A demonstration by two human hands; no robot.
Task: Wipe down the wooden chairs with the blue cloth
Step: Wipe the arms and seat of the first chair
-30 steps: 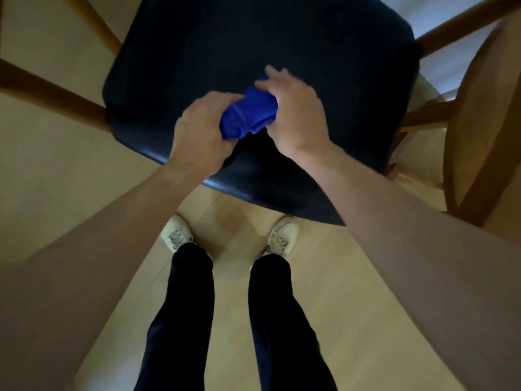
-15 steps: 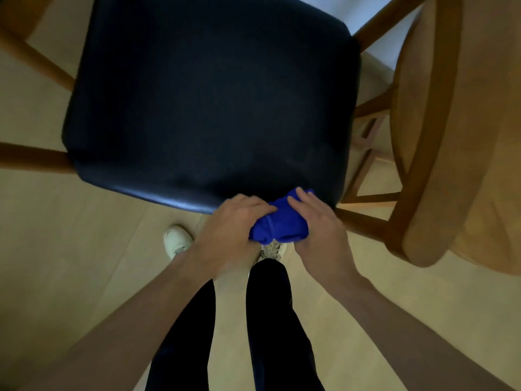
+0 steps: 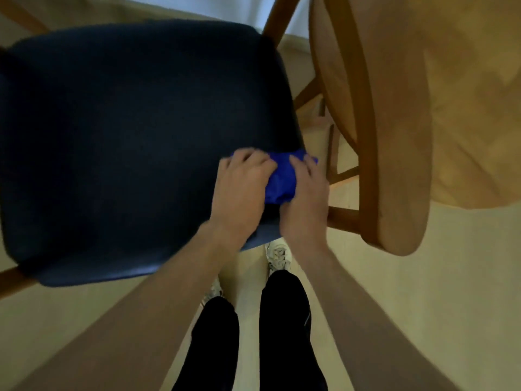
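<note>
A bunched blue cloth (image 3: 282, 179) lies on the front right corner of the chair's dark padded seat (image 3: 135, 136). My left hand (image 3: 239, 193) grips its left side with curled fingers. My right hand (image 3: 306, 201) holds its right side, fingers bent over the cloth at the seat's edge. The chair's wooden frame (image 3: 8, 277) shows at the lower left and a wooden leg (image 3: 282, 18) at the top. Most of the cloth is hidden between my hands.
A round wooden table (image 3: 423, 108) with a curved edge stands close on the right, its wooden rails (image 3: 342, 215) just beside my right hand. My legs and white shoes (image 3: 277, 256) stand on the pale floor below the seat.
Both hands have carried the cloth from below the seat's front edge up onto its front right corner. A second ago they held it at the seat's middle.
</note>
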